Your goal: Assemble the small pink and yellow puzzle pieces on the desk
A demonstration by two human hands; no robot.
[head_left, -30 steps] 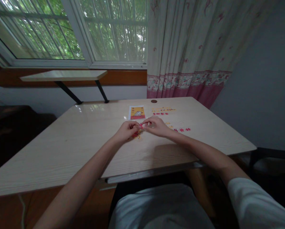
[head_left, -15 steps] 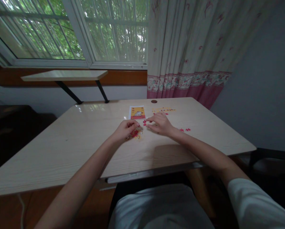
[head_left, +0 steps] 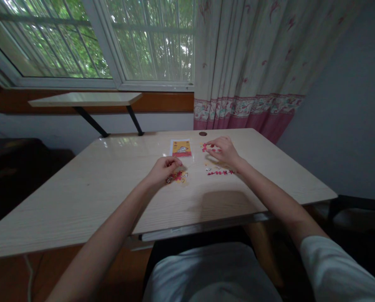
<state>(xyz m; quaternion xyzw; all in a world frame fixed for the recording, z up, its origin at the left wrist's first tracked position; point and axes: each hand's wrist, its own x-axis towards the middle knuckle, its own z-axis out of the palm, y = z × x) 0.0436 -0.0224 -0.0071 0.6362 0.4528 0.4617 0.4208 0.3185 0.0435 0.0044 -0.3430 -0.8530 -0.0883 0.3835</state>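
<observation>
My left hand (head_left: 164,171) is closed above a small heap of jigsaw puzzle pieces (head_left: 178,177) in red, yellow and white. A bit of red shows at its pinched fingertips, which looks like one more puzzle piece. Further back on the right, my right hand (head_left: 223,151) pinches a red puzzle piece (head_left: 204,147) between thumb and fingers, over other pieces lying there. Nearer to me, a row of red puzzle pieces (head_left: 219,173) lies below that hand, with yellow and white pieces just behind it. Some pieces are hidden under the fingers.
A yellow and red picture card (head_left: 181,149) with a white cartoon figure lies behind my hands on the wooden desk (head_left: 112,201). A raised shelf (head_left: 86,99) stands at the back left. Near the rear edge is a round cable hole (head_left: 203,134); a curtain (head_left: 237,84) hangs behind.
My right hand has moved back and to the right with the red puzzle piece, uncovering the row of pieces in front of it. My left hand has barely moved.
</observation>
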